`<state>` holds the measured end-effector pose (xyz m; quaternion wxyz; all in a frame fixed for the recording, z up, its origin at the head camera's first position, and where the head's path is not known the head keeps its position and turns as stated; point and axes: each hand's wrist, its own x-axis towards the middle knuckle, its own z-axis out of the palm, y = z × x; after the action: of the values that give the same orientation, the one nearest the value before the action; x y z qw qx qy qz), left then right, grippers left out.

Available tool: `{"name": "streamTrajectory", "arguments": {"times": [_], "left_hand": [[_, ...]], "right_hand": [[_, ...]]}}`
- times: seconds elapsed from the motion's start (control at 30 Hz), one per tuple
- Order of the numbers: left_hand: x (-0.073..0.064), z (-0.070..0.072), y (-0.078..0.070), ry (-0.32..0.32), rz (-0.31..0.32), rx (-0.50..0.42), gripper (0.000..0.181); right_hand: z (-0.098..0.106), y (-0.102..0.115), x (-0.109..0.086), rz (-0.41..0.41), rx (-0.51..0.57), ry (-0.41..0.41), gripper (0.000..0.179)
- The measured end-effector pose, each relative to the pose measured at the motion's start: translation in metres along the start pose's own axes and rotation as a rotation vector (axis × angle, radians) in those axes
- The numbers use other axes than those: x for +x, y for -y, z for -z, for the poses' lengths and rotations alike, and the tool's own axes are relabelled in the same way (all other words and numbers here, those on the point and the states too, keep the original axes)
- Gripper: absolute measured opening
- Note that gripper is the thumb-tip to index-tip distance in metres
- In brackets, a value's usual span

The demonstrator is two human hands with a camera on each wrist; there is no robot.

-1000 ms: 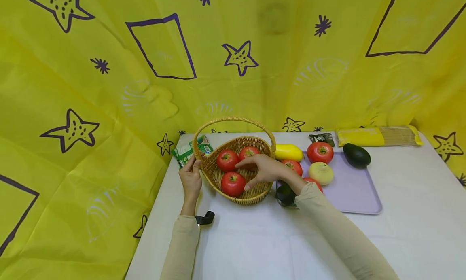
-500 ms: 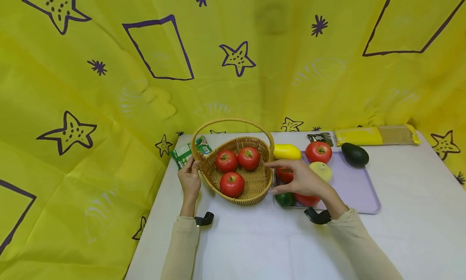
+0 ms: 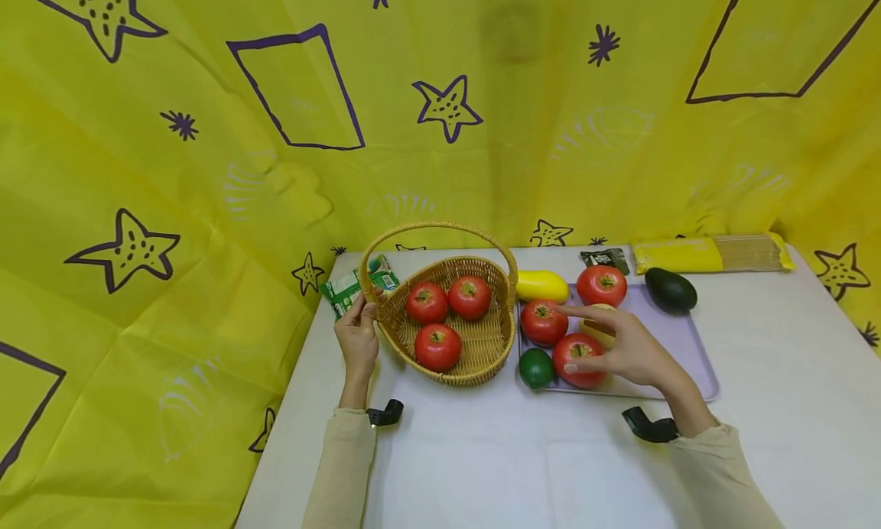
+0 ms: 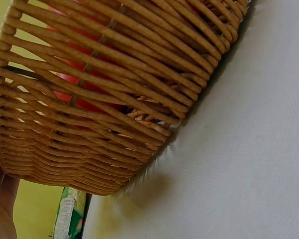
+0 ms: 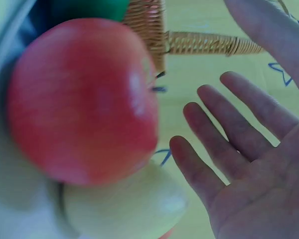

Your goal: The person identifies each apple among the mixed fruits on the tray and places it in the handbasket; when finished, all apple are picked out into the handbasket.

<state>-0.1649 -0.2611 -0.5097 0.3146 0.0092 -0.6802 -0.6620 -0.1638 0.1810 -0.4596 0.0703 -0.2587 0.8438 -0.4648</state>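
head view: right hand [image 3: 635,351] partly hides onion [image 3: 596,328], perhaps.

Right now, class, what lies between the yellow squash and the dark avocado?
A red apple lies between the yellow squash and the dark avocado, with a small black packet just behind it; the head view shows this.

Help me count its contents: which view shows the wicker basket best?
The head view: it shows the wicker basket nearly whole, three red apples inside. Left wrist: its woven side up close; right wrist: part of its wall and handle.
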Motion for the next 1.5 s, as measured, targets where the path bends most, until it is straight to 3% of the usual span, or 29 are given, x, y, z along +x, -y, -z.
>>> {"name": "streamTrajectory", "arguments": {"times": [0.27,0.53,0.87,1.13,1.5], "left_hand": [[-0.001,-0.001,0.0,-0.001,-0.003,0.006,0.037],[0.0,-0.001,-0.001,-0.016,0.014,0.033,0.035],[0.0,-0.001,0.0,-0.013,0.007,0.012,0.034],[0.0,-0.002,0.0,-0.015,-0.001,0.026,0.033],[-0.001,-0.002,-0.004,-0.015,0.008,-0.001,0.035]], "right_hand": [[-0.001,-0.014,-0.018,-0.009,0.0,-0.027,0.079],[-0.008,-0.028,-0.027,0.048,0.046,-0.055,0.08],[-0.022,-0.028,-0.035,0.069,-0.184,-0.168,0.077],[-0.029,-0.024,-0.039,0.072,-0.216,-0.228,0.077],[-0.036,-0.025,-0.038,0.095,-0.265,-0.233,0.085]]}}
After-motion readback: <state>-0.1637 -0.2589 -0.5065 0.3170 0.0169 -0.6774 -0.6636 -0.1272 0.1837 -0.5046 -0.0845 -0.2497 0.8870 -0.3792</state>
